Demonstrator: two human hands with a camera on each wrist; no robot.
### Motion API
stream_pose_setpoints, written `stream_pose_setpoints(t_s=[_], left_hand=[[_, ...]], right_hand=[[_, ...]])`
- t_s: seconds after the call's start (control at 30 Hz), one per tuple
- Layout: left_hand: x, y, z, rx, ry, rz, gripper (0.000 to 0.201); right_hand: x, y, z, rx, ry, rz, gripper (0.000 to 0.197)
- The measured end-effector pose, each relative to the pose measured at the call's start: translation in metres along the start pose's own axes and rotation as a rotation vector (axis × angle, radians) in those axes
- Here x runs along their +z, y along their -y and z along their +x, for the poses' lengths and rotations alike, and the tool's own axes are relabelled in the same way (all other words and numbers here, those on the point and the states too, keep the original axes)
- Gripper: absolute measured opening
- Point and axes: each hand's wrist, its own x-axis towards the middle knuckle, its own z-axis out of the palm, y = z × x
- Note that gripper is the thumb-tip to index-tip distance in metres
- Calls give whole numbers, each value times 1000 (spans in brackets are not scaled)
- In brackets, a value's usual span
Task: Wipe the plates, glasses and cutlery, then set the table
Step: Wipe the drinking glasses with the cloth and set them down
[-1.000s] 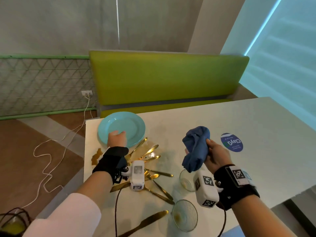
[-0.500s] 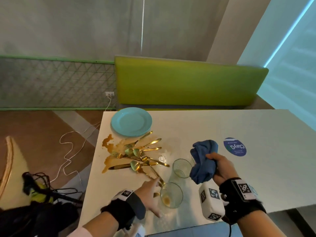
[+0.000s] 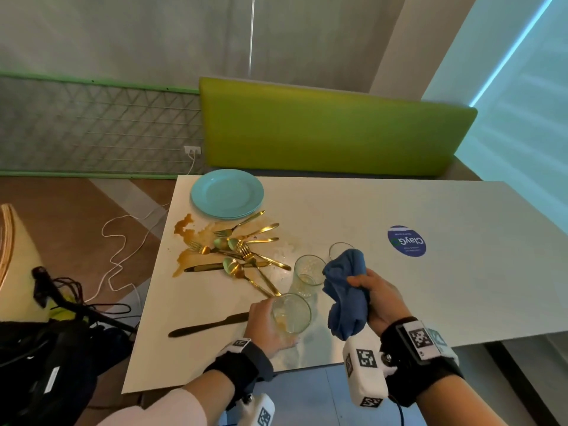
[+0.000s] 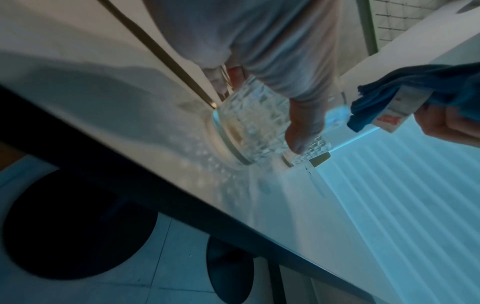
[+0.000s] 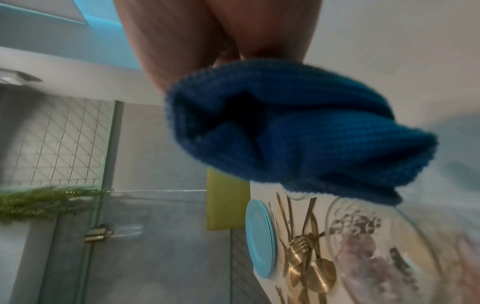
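The left hand (image 3: pixel 266 321) clasps the nearest glass (image 3: pixel 290 313), likely lifting it for wiping. The right hand (image 3: pixel 376 299) keeps its grip clenched on the blue cloth (image 3: pixel 345 295), ready beside it.

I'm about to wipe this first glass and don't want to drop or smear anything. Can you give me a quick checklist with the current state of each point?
1. Left hand grips the glass: ok, fingers are curled round its wall.
2. Right hand holds the cloth: ok, bunched in the fist, beside the glass.
3. Glass lifted off the table: cannot tell; its base looks on or near the surface.
4. Glass is empty: not ok, brownish residue sits at the bottom.
5. Path clear of the cutlery: not ok, a handle tip lies right by the glass.
6. Table is clean for setting: not ok, a brown spill lies under the cutlery.
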Motion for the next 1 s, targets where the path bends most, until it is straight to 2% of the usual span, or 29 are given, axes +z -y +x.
stream_pose_setpoints(t_s=[0.1, 0.2, 0.33, 0.4, 0.5, 0.57, 0.6, 0.67, 0.73, 0.8, 0.9, 1.0], left_hand=[[-17, -8, 5, 51, -19, -6, 88], [-43, -30, 17, 113, -47, 3, 97], [-77, -70, 30, 216, -4, 35, 96], [-92, -87, 36, 259, 26, -69, 81], [-118, -109, 40, 297, 120, -170, 27], [-132, -116, 44, 331, 166, -229, 21], [-137, -117, 46, 336, 168, -206, 25], [-145, -114, 50, 420, 167, -79, 55], [-148, -104, 57, 471, 202, 1, 66], [-155, -101, 65, 481, 227, 56, 70], [-163, -102, 76, 502, 313, 139, 69], [-170, -104, 86, 547, 385, 224, 65]], right_hand=[[5, 6, -10, -59, 31, -77, 22], [20, 17, -18, -203, 42, -258, 26], [53, 25, -23, -547, 55, -825, 25], [71, 22, -28, -705, 114, -1064, 37], [89, 20, -37, -884, 281, -1373, 62], [92, 25, -37, -956, 378, -1565, 61], [94, 29, -37, -980, 410, -1651, 57], [99, 38, -32, -1008, 469, -1802, 52], [105, 45, -26, -988, 536, -1947, 50], [115, 52, -19, -887, 620, -2060, 46], [128, 52, -3, -855, 658, -2206, 36], [141, 44, 16, -809, 763, -2288, 30]])
